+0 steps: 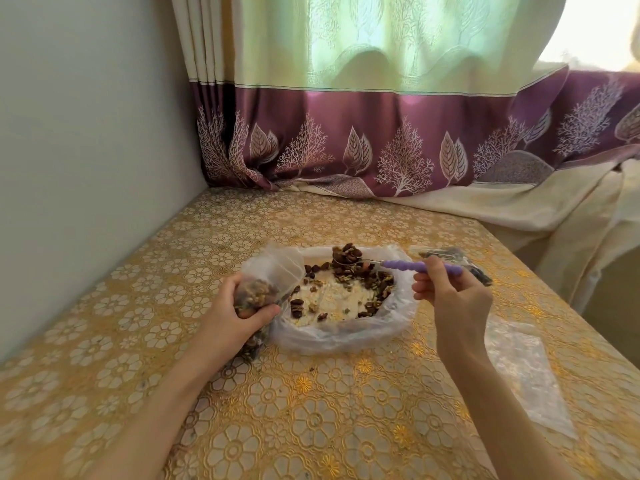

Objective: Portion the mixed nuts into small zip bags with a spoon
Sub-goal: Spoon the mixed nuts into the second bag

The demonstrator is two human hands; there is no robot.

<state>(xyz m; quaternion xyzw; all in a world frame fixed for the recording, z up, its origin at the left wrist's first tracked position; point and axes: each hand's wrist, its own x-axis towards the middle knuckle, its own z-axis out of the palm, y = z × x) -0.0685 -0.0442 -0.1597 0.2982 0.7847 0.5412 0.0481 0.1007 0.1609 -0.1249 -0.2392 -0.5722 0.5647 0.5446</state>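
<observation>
A large clear plastic bag [398, 317] lies spread open on the table with mixed nuts [363, 275] scattered along its far and right sides. My left hand [239, 306] grips a small zip bag [273, 275] partly filled with nuts, its mouth open toward the big bag. My right hand [450, 292] pinches the purple handle of a spoon [408, 265]. The spoon's bowl, heaped with nuts [346, 252], hangs above the far side of the big bag, right of the small bag's mouth.
A filled zip bag [460, 261] lies behind my right hand. Flat empty clear zip bags [519, 368] lie at the right on the gold floral tablecloth [311, 410]. A wall stands on the left, a curtain [346, 140] drapes along the table's back edge.
</observation>
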